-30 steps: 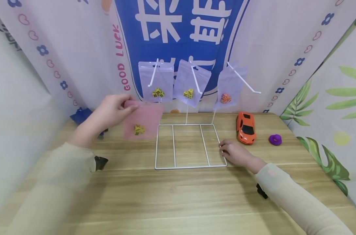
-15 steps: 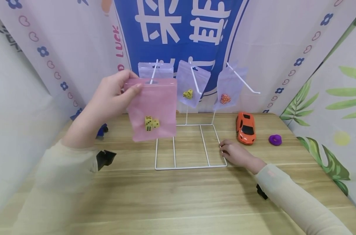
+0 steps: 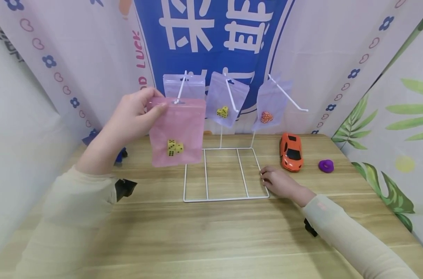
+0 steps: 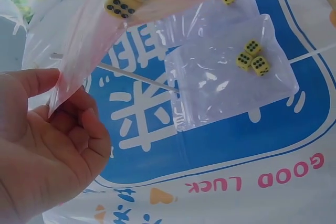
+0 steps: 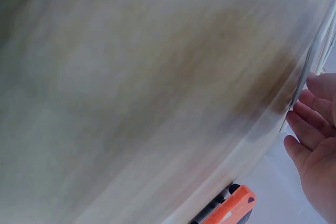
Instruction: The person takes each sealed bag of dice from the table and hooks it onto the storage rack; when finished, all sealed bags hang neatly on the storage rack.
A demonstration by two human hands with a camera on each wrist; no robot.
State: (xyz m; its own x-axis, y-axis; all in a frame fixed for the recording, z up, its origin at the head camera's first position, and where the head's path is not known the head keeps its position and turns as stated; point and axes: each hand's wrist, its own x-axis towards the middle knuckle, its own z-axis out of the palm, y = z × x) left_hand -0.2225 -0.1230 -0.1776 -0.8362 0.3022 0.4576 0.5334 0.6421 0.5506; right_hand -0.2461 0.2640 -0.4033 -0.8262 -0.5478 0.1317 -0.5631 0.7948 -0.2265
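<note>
My left hand (image 3: pixel 132 116) pinches the top left corner of a pink zip bag (image 3: pixel 178 128) between thumb and fingers. Yellow dice (image 3: pixel 173 147) show inside it. The bag's hang hole overlaps the tip of the left hook of a white wire rack (image 3: pixel 227 199); in the left wrist view the hook's tip (image 4: pixel 55 55) sticks out past the bag. Behind it, a lilac bag with yellow dice (image 4: pixel 253 59) hangs on that same hook. My right hand (image 3: pixel 279 182) grips the right bar of the rack's base, fingers and thumb at the wire.
A lilac bag with yellow dice (image 3: pixel 228 97) hangs on the middle hook, one with orange dice (image 3: pixel 272 102) on the right hook. An orange toy car (image 3: pixel 291 152) and a purple ring-like object (image 3: pixel 326 166) lie to the right. Dark blue objects (image 3: pixel 121 155) lie partly behind my left arm.
My left hand has lifted the pink bag up and to the right, in front of the left lilac bag, then slightly back left and down at the hook's tip. The right hand stays put.
</note>
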